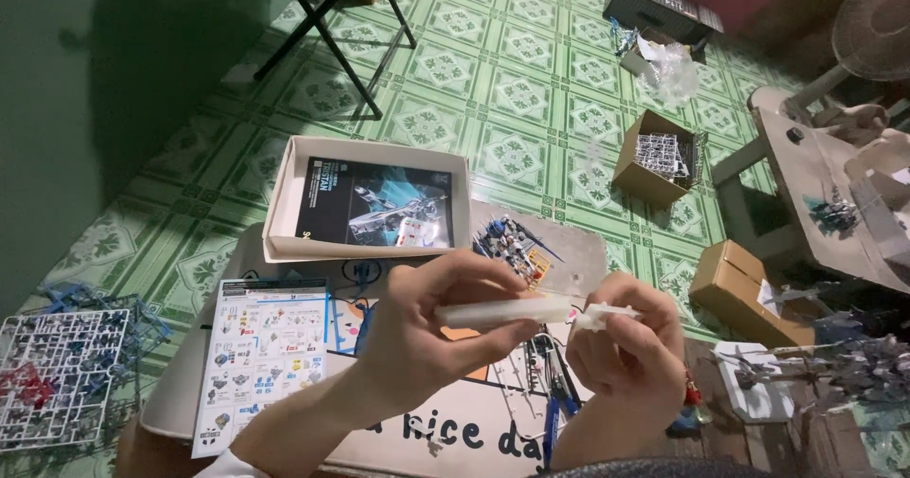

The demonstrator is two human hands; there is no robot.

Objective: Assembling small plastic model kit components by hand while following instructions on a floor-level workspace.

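We look down on a green patterned tile floor [531, 90] that fills most of the view. At six o'clock sits a low pale table [190, 383] carrying the work. At eleven o'clock on it lies an open white box lid [284, 194] holding a dark printed booklet [374, 203]. At eight o'clock lies an instruction sheet [265, 355] with small coloured diagrams, and beyond it, at nine o'clock on the floor, a grid of plastic part frames [62, 374] in white, blue and red. At two o'clock stands an open cardboard box [654, 161] of grey frames, and a closed cardboard box [735, 288] lies at three o'clock.

Near the centre are our two hands. The left hand [417, 336] has its grip closed, thumb and fingertips pinched around a pale, flat, stick-like tool [507, 310]. The tool's long axis runs almost level, from nine o'clock toward three o'clock, and its far end meets a small white plastic part [597, 317]. The right hand [630, 350] has its grip closed on that part, fingers curled around it, just to the three o'clock side of the tool's tip. The part is therefore nearer the right hand, with the hands close together but not touching. Below them lie blue-handled nippers [559, 412].
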